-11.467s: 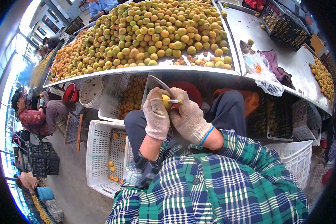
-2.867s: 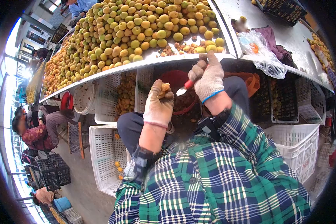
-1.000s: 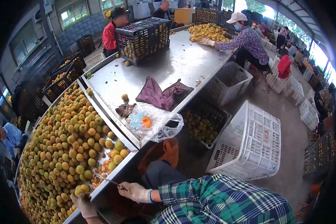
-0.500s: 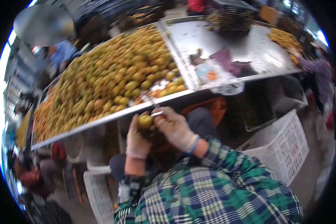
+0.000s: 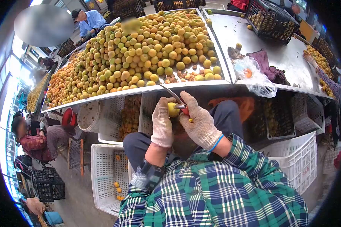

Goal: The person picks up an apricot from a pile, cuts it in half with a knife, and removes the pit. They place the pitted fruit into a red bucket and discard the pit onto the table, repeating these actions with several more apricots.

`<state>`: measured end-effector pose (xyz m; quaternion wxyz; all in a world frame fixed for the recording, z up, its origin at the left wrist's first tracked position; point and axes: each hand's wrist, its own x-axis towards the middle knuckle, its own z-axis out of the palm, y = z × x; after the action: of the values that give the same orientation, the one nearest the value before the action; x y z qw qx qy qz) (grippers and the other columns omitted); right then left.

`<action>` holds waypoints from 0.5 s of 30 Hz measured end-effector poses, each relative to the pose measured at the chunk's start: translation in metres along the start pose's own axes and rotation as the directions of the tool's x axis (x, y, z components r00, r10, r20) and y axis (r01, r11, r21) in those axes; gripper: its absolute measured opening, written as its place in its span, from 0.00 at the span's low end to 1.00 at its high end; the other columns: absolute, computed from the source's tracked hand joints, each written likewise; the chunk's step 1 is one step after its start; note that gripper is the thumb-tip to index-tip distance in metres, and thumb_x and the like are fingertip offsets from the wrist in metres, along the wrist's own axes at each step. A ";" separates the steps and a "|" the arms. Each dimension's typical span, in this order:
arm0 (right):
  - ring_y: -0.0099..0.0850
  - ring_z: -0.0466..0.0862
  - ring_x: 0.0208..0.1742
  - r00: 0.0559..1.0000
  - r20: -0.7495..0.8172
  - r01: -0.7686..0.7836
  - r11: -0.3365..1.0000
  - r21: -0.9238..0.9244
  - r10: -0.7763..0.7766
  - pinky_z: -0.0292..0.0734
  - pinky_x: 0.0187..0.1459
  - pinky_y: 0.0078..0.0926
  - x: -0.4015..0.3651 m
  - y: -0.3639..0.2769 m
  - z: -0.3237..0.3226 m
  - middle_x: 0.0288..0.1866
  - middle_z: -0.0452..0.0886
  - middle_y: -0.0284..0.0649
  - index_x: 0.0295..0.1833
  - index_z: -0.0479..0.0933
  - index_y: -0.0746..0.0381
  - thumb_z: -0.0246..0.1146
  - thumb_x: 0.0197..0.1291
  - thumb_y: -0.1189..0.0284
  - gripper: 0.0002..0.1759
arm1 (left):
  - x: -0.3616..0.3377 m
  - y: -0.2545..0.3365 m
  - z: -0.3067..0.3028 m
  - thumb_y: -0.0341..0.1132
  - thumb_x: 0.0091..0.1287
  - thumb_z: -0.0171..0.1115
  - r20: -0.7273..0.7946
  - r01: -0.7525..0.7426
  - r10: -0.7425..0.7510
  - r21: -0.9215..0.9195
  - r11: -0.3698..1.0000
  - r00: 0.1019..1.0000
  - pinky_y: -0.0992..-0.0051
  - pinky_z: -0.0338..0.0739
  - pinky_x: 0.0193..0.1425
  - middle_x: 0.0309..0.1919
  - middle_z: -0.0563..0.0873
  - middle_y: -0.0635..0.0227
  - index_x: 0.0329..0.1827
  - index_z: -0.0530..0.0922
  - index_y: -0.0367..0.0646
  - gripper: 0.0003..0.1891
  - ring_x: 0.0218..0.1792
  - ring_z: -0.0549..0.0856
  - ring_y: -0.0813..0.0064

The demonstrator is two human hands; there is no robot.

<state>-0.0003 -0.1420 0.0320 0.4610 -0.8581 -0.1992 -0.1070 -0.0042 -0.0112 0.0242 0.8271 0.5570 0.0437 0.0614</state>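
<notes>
Both of my hands wear whitish knit gloves and meet just below the table's front edge. My left hand [image 5: 163, 122] is wrapped round a yellow-green fruit [image 5: 173, 109]. My right hand [image 5: 199, 123] grips a knife with a red handle; its curved blade [image 5: 171, 92] points up and left, over the table rim. A short metal part beside the handle meets the fruit's right side. Behind my hands, a large heap of yellow and orange fruit [image 5: 140, 53] lies on the metal table [image 5: 147, 89], with small peel scraps near its front edge.
White crates stand at my left [image 5: 110, 176] and right [image 5: 291, 159]. A red bucket [image 5: 68, 117] and white bucket [image 5: 88, 115] sit below the table. A plastic bag [image 5: 255, 77], purple cloth [image 5: 267, 68] and black crate [image 5: 271, 22] lie on the metal top. Co-workers sit at left.
The view has shifted and sharpened, so the heap and table sit farther right and higher. My hands appear farther right, still at the fruit, and the curved blade now shows clearly.
</notes>
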 end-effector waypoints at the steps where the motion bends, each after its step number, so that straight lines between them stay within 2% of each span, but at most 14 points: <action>1: 0.53 0.83 0.39 1.000 0.002 -0.016 1.000 -0.019 0.016 0.78 0.39 0.47 0.000 -0.001 0.000 0.38 0.82 0.52 0.69 0.57 0.56 0.62 0.56 0.73 0.35 | 0.001 -0.002 -0.003 0.59 0.73 0.46 0.017 -0.095 0.094 0.119 0.988 0.995 0.77 0.75 0.45 0.38 0.82 0.68 0.47 0.77 0.39 0.28 0.38 0.79 0.78; 2: 0.53 0.83 0.39 1.000 0.003 -0.018 1.000 -0.020 0.018 0.78 0.39 0.47 0.000 -0.002 0.000 0.38 0.82 0.52 0.69 0.57 0.56 0.62 0.56 0.73 0.35 | 0.002 -0.004 -0.005 0.58 0.74 0.44 0.046 -0.190 0.184 0.233 0.954 0.982 0.77 0.75 0.45 0.37 0.82 0.68 0.46 0.77 0.39 0.28 0.38 0.79 0.78; 3: 0.52 0.83 0.38 1.000 0.015 -0.005 0.999 -0.032 0.005 0.78 0.38 0.47 -0.001 -0.004 0.001 0.38 0.82 0.52 0.69 0.57 0.56 0.62 0.56 0.72 0.35 | 0.003 -0.006 -0.006 0.58 0.74 0.44 0.046 -0.187 0.181 0.232 0.954 0.982 0.77 0.75 0.45 0.37 0.82 0.68 0.46 0.77 0.39 0.28 0.38 0.79 0.78; 5: 0.52 0.83 0.38 1.000 0.028 0.006 0.999 -0.044 -0.005 0.78 0.38 0.47 -0.003 -0.007 0.001 0.38 0.82 0.52 0.69 0.57 0.56 0.63 0.55 0.72 0.36 | 0.003 -0.009 -0.007 0.56 0.76 0.43 0.022 -0.297 0.305 0.306 0.904 0.952 0.77 0.73 0.44 0.36 0.81 0.68 0.43 0.77 0.38 0.27 0.37 0.79 0.77; 6: 0.54 0.83 0.39 0.999 0.042 -0.017 0.998 -0.056 0.020 0.78 0.38 0.47 -0.003 -0.009 0.001 0.39 0.81 0.53 0.69 0.57 0.57 0.62 0.54 0.75 0.36 | 0.002 -0.008 -0.005 0.56 0.76 0.43 0.021 -0.295 0.303 0.306 0.905 0.953 0.77 0.73 0.44 0.36 0.81 0.68 0.43 0.77 0.38 0.27 0.37 0.79 0.77; 8: 0.55 0.82 0.40 0.997 0.060 -0.043 0.997 -0.067 0.047 0.78 0.38 0.47 -0.007 -0.011 0.006 0.40 0.81 0.55 0.69 0.57 0.59 0.62 0.53 0.77 0.37 | -0.001 -0.006 -0.003 0.53 0.77 0.43 -0.008 -0.378 0.429 0.459 0.804 0.903 0.76 0.73 0.41 0.33 0.81 0.67 0.40 0.77 0.38 0.25 0.35 0.78 0.77; 10: 0.55 0.82 0.39 1.000 -0.007 0.002 0.998 -0.057 -0.003 0.78 0.36 0.47 -0.009 -0.010 0.012 0.39 0.81 0.54 0.69 0.57 0.59 0.62 0.53 0.77 0.37 | -0.002 -0.006 -0.005 0.52 0.77 0.43 -0.020 -0.379 0.442 0.483 0.790 0.897 0.76 0.73 0.40 0.32 0.80 0.67 0.39 0.76 0.38 0.24 0.33 0.78 0.77; 15: 0.56 0.82 0.40 1.000 0.014 -0.027 0.998 -0.058 0.028 0.77 0.38 0.48 -0.013 -0.006 0.025 0.40 0.81 0.55 0.66 0.59 0.60 0.62 0.53 0.77 0.34 | -0.007 -0.003 -0.007 0.50 0.77 0.43 -0.074 -0.340 0.430 0.498 0.798 0.900 0.76 0.72 0.36 0.29 0.79 0.69 0.36 0.76 0.39 0.23 0.30 0.76 0.79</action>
<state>-0.0147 -0.1216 0.0178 0.4359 -0.8745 -0.1877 -0.1001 -0.0118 -0.0067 0.0191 0.6280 0.7307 0.0187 0.2671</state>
